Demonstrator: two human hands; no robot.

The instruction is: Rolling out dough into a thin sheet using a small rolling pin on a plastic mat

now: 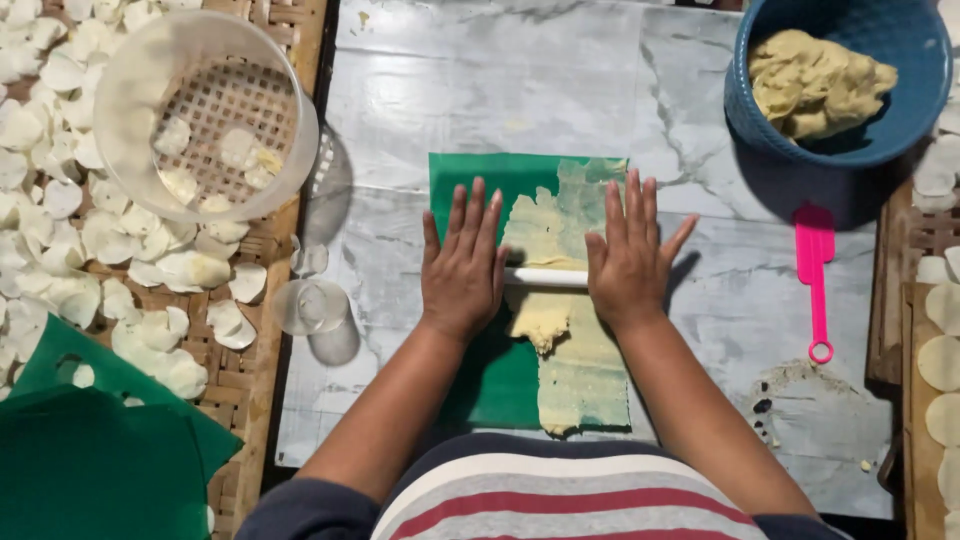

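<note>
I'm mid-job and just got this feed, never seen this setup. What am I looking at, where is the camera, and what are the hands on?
There is no machine: one camera on a person's head looks straight down at their own bare hands. The left hand and right hand press flat on a white rolling pin lying across pale dough spread on a green sheet, on a marble-patterned table. At upper right a blue basket holds a dough lump, with a pink spatula below it. At left, a clear tub and a small glass sit near thin white dough pieces on a woven tray.
</note>
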